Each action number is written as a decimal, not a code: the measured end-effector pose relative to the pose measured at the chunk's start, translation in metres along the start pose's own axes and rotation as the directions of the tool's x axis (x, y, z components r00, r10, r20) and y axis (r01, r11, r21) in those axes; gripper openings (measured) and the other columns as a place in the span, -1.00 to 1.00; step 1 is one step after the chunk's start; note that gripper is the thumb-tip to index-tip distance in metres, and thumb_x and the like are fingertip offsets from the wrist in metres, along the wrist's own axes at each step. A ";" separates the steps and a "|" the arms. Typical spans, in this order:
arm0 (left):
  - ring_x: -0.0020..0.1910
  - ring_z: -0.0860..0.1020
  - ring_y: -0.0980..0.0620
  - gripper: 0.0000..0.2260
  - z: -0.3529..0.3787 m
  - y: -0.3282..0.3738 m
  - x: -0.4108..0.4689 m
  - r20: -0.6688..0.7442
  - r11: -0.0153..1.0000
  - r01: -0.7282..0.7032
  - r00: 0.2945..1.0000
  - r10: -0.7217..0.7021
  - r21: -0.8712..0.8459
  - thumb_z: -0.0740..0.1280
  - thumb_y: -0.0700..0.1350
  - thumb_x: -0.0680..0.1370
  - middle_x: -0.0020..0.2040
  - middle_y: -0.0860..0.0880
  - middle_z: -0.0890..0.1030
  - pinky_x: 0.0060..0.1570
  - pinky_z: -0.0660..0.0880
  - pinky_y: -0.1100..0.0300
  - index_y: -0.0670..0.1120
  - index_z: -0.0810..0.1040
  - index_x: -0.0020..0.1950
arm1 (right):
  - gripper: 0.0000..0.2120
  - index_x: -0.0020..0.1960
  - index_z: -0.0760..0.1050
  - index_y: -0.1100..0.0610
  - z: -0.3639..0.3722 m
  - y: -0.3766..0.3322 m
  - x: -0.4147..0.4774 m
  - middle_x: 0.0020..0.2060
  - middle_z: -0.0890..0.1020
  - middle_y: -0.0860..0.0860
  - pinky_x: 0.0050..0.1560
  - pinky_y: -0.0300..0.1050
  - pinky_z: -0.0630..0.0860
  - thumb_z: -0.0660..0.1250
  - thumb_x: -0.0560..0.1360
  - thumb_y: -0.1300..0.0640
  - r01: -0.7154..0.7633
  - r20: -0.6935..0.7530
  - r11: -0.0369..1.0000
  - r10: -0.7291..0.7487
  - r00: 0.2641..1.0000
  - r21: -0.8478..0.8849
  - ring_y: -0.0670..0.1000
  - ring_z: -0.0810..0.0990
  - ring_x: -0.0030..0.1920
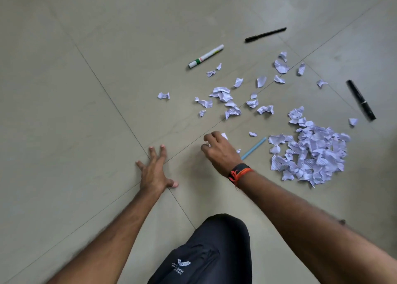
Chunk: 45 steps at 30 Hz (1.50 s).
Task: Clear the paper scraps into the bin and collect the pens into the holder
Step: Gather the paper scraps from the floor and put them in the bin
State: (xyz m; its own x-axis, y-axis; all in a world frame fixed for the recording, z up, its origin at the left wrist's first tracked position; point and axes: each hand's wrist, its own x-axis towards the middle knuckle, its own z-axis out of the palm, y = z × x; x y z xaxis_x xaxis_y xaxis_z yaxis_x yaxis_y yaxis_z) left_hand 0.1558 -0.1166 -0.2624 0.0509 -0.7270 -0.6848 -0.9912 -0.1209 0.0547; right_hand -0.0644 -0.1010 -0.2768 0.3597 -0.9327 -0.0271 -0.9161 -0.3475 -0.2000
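Observation:
Torn white paper scraps lie on the tiled floor: a big heap (311, 152) at the right and several loose scraps (223, 95) farther out. My right hand (219, 150) curls round a few paper scraps near the middle of the floor. My left hand (154, 172) presses flat on the floor with spread fingers. A light blue pen (254, 148) lies just right of my right hand. A white marker with a green band (205, 56), a thin black pen (265, 34) and a thick black pen (361, 99) lie farther away. No bin or holder is in view.
My knee in dark trousers (212, 253) sits at the bottom centre. Dark tile joints (111, 98) cross the grey floor. The left half of the floor holds nothing but tiles.

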 end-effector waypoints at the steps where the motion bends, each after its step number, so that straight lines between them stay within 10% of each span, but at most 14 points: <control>1: 0.46 -0.16 -0.51 0.20 0.000 0.000 0.000 0.004 1.000 0.007 1.000 -0.007 -0.018 0.62 0.02 0.24 0.58 0.00 -0.23 0.44 0.12 -0.29 0.17 -0.23 0.55 | -0.83 -0.19 0.56 0.22 0.000 0.000 0.000 -0.06 0.60 0.20 -0.17 0.03 0.54 0.38 0.27 0.43 0.000 -0.034 1.000 0.001 0.999 0.022 0.22 0.55 -0.09; 6: 0.46 -0.19 -0.50 0.20 -0.004 0.003 -0.004 0.011 0.998 0.019 1.000 -0.019 -0.054 0.63 -0.04 0.23 0.58 0.04 -0.25 0.34 0.26 -0.30 0.20 -0.22 0.54 | -0.82 0.03 0.64 0.22 0.018 0.002 -0.007 0.19 0.60 0.20 0.12 0.09 0.56 0.41 0.42 0.30 0.195 0.001 0.981 -0.195 0.981 -0.012 0.26 0.57 0.22; 11: 0.47 -0.20 -0.48 0.19 -0.002 0.003 -0.002 0.014 0.998 0.030 0.999 -0.029 -0.060 0.62 -0.08 0.25 0.58 0.06 -0.27 0.34 0.30 -0.29 0.21 -0.24 0.53 | -0.64 0.17 0.56 0.38 0.017 0.067 -0.008 0.17 0.59 0.26 0.20 0.13 0.55 0.34 0.38 0.41 0.005 0.023 0.996 -0.003 1.000 -0.084 0.29 0.58 0.20; 17: 0.46 -0.26 -0.46 0.19 0.002 0.001 0.001 0.019 0.994 0.040 0.999 -0.039 -0.104 0.62 -0.13 0.26 0.57 0.08 -0.29 0.38 0.20 -0.33 0.22 -0.23 0.53 | -0.64 0.20 0.55 0.33 0.015 0.039 0.074 0.17 0.60 0.23 0.02 0.05 0.61 0.23 0.43 0.38 0.069 -0.134 0.997 -0.071 0.988 -0.020 0.23 0.61 0.10; 26: 0.46 -0.24 -0.49 0.17 -0.002 0.002 0.000 0.030 0.995 0.022 0.999 -0.019 -0.098 0.61 -0.12 0.28 0.57 0.06 -0.28 0.33 0.21 -0.37 0.21 -0.23 0.53 | -0.50 0.52 0.13 0.33 0.007 -0.015 0.187 0.55 0.13 0.20 0.50 0.12 0.07 -0.05 0.59 0.26 -0.018 0.200 0.988 0.050 0.978 -0.156 0.21 0.08 0.55; 39: 0.47 -0.23 -0.47 0.17 0.002 0.001 0.002 0.007 0.994 0.039 0.999 -0.039 -0.102 0.61 -0.11 0.28 0.57 0.10 -0.28 0.36 0.22 -0.35 0.21 -0.23 0.53 | -0.48 0.20 0.53 0.42 -0.002 0.098 0.104 0.21 0.57 0.31 0.26 0.12 0.48 -0.02 0.39 0.31 -0.246 0.057 0.930 0.271 0.961 -0.272 0.27 0.57 0.22; 45: 0.48 -0.11 -0.46 0.18 -0.004 0.005 -0.002 0.017 0.999 0.048 0.999 -0.048 0.019 0.60 0.04 0.26 0.58 0.00 -0.22 0.31 0.37 -0.25 0.16 -0.24 0.55 | -0.50 0.56 0.07 0.22 -0.008 0.086 0.156 0.57 0.09 0.17 0.50 0.15 0.06 0.01 0.65 0.12 -0.150 0.167 0.975 0.177 0.970 -0.165 0.21 0.10 0.55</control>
State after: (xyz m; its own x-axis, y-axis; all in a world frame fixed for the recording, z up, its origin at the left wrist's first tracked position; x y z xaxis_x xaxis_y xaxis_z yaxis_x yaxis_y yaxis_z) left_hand 0.1513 -0.1185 -0.2584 0.0968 -0.7084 -0.6991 -0.9897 -0.1427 0.0075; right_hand -0.0890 -0.2771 -0.2901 0.2161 -0.9500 -0.2253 -0.9761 -0.2152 -0.0290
